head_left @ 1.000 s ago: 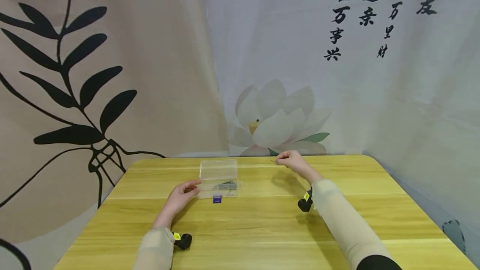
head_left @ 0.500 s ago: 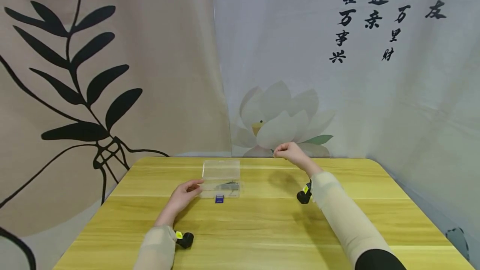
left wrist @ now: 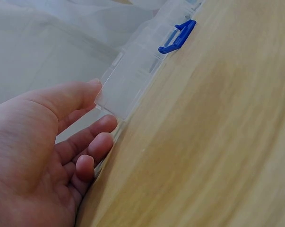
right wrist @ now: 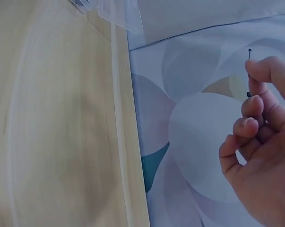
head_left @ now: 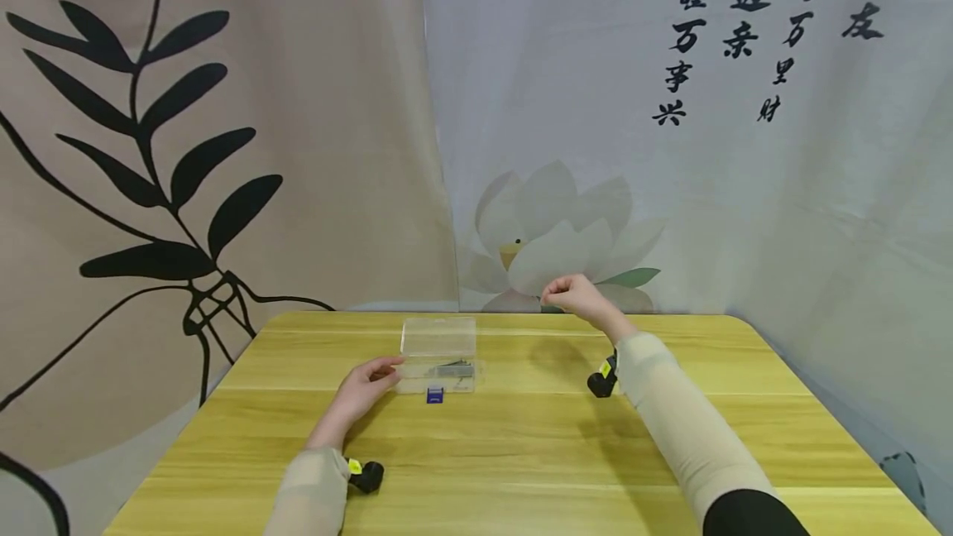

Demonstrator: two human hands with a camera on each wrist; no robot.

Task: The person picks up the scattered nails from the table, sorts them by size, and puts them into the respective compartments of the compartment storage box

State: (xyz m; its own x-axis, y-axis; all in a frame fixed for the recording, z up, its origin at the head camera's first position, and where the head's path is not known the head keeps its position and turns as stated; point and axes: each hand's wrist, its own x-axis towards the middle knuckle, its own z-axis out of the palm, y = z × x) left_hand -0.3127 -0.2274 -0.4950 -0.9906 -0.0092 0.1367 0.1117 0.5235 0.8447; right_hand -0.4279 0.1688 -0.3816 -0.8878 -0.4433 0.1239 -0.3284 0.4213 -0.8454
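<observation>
A clear plastic box (head_left: pixel 414 385) stands with its lid (head_left: pixel 438 336) raised at the far middle of the table. Thin dark and grey pieces (head_left: pixel 455 370) lie inside, too small to name. My left hand (head_left: pixel 363 391) grips the box's left end; in the left wrist view the thumb sits at the corner and curled fingers lie along the side. A blue latch (left wrist: pixel 179 37) hangs from the front. Raised over the table's far edge, my right hand (head_left: pixel 577 298) pinches a thin, dark, nail-like pin (right wrist: pixel 249 53) between thumb and forefinger, its small head sticking up.
The wooden table (head_left: pixel 476 470) ends just behind the box. A printed cloth (head_left: pixel 581 222) with a lotus hangs beyond that edge. Black wrist cameras (head_left: pixel 366 477) ride on both sleeves.
My right hand has risen a little with the pin, then slightly more. The left hand stays at the box. The view shifted a bit between the first two frames.
</observation>
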